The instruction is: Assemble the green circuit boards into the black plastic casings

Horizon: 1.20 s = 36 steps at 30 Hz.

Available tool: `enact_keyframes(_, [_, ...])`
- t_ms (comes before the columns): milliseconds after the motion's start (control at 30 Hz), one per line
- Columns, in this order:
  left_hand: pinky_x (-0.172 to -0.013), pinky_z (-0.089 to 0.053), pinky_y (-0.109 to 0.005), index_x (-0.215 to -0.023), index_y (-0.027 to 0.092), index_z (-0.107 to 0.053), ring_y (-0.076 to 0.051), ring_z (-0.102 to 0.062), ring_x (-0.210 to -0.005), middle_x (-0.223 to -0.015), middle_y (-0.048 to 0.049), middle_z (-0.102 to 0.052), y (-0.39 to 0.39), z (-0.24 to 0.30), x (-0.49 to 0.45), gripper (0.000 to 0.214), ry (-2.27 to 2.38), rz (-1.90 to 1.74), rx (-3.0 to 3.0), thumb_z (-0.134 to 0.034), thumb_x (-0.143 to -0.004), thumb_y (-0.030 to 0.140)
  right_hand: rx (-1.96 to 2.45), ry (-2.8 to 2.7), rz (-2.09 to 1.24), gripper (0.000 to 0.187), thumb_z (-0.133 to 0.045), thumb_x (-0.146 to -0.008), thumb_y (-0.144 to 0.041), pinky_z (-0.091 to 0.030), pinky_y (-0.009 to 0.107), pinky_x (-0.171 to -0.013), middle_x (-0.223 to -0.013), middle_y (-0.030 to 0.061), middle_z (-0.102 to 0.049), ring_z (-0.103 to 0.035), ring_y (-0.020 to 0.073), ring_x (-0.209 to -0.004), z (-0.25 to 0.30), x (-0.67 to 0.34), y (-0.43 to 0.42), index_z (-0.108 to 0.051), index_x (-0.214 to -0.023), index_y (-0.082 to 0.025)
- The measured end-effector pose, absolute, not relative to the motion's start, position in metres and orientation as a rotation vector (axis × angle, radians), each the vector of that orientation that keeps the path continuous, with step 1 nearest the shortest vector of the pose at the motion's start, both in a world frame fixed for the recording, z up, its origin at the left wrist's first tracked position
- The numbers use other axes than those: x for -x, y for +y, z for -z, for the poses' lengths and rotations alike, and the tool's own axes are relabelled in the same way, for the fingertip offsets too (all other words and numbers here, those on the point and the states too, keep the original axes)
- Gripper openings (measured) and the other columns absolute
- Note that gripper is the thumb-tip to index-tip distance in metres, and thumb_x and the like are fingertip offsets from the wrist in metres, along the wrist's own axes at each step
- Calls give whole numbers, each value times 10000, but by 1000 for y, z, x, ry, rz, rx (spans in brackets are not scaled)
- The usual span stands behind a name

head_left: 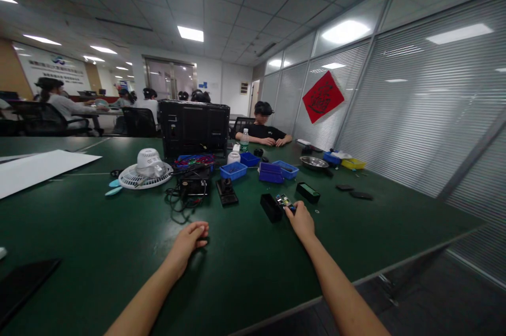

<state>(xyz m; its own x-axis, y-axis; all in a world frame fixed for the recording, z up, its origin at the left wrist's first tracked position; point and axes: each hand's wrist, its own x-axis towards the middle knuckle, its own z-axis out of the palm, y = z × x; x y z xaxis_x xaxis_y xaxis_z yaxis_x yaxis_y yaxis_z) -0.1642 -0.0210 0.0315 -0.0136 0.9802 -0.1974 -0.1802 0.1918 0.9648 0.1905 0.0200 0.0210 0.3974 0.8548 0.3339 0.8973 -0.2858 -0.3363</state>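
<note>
My right hand (302, 221) is closed on the near end of a small circuit board (283, 200) with bright components, thumb and fingers at its edge. Just left of the board is an open black rectangular case (270, 208). Beyond my right hand lies a similar black case part (308, 192) with a green inside. A small ring (317, 211) lies to its near right. My left hand (188, 245) is loosely curled above the green tabletop at the left, with nothing visible in its fingers.
A black stand (226, 192), a black power box (193, 186) with tangled cables, blue bins (233, 170) and a white fan part (145, 175) stand farther back. A large black panel (193, 128) rises behind. Another person (265, 130) sits across the table. Dark flat pieces (361, 195) lie right.
</note>
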Motion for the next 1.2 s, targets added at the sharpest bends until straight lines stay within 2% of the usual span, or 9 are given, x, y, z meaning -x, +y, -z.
enact_keyframes(200, [-602, -488, -226, -838, 132, -630, -142, -588, -745, -875, -87, -632, -22, -34, 164, 223, 1177, -1170, -930, -629, -650, 251, 2170, -1469, 1, 282, -451, -792, -461, -342, 242, -538, -810, 26, -598, -587, 190, -705, -21, -186, 20, -401, -932, -221])
enact_keyframes(333, [-607, -485, -226, -830, 131, -632, -137, -589, -737, -876, -85, -630, -22, -35, 164, 237, 1171, -1168, -928, -637, -636, 267, 2212, -1329, -97, 320, -457, -752, -506, -347, 255, -539, -739, 30, -597, -582, 207, -673, -23, -193, 23, -426, -888, -218])
enact_keyframes(467, [-607, -482, -228, -810, 133, -633, -135, -588, -730, -856, -78, -633, -22, -35, 163, 235, 1163, -1169, -935, -645, -629, 283, 2119, -1136, -108, 368, -462, -722, -533, -368, 259, -553, -770, 49, -601, -579, 210, -682, -33, -196, 23, -451, -886, -203])
enact_keyframes(633, [-594, -481, -229, -802, 134, -638, -136, -590, -715, -838, -76, -637, -23, -36, 164, 247, 1151, -1181, -936, -667, -611, 289, 1937, -1352, -4, 428, -457, -751, -522, -386, 254, -601, -850, 42, -621, -591, 199, -724, -54, -172, 18, -455, -1048, -214])
enact_keyframes(767, [-588, -481, -217, -813, 129, -632, -128, -584, -716, -843, -78, -631, -21, -34, 164, 222, 1156, -1177, -922, -642, -640, 267, 2005, -1614, 85, 395, -475, -785, -440, -397, 266, -663, -909, 49, -644, -603, 206, -808, -66, -148, 17, -490, -1127, -243])
enact_keyframes(900, [-588, -482, -217, -817, 128, -631, -129, -586, -720, -851, -82, -631, -21, -34, 164, 212, 1162, -1173, -928, -632, -650, 258, 2112, -1749, 173, 399, -476, -799, -409, -404, 276, -715, -984, 77, -634, -589, 214, -888, -68, -137, 19, -521, -1147, -218])
enact_keyframes(1200, [-585, -478, -214, -799, 133, -636, -133, -594, -723, -840, -72, -633, -24, -39, 164, 210, 1185, -1164, -944, -631, -641, 271, 2157, -1807, 252, 394, -456, -823, -404, -424, 269, -676, -958, 78, -621, -578, 207, -862, -63, -131, 20, -517, -1160, -208])
